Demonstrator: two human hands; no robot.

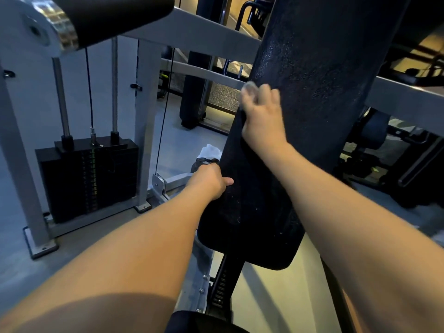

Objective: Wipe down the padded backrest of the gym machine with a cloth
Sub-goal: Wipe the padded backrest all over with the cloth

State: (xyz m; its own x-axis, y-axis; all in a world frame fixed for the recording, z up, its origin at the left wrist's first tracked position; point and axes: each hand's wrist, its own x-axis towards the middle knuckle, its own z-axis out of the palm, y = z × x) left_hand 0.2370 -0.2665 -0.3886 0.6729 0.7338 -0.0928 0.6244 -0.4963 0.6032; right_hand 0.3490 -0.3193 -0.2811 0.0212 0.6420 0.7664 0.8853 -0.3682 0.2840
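The long black padded backrest (310, 97) runs from the top right down to the lower middle. My right hand (263, 116) lies on its left side and holds a small pale cloth (249, 88) against the padding; the cloth is blurred and mostly covered by my fingers. Lower down, my left hand (209, 181) grips the pad's left edge, thumb on the front face, fingers wrapped behind. A black bag-like thing with white paper (207, 156) sits just past that hand; whether the hand holds it is unclear.
A white machine frame (146, 121) with a black weight stack (89, 179), guide rods and a cable stands to the left. A black roller pad (113, 18) hangs at the top left. Dark equipment (389, 150) fills the right. Below the backrest is the adjustment post (223, 282).
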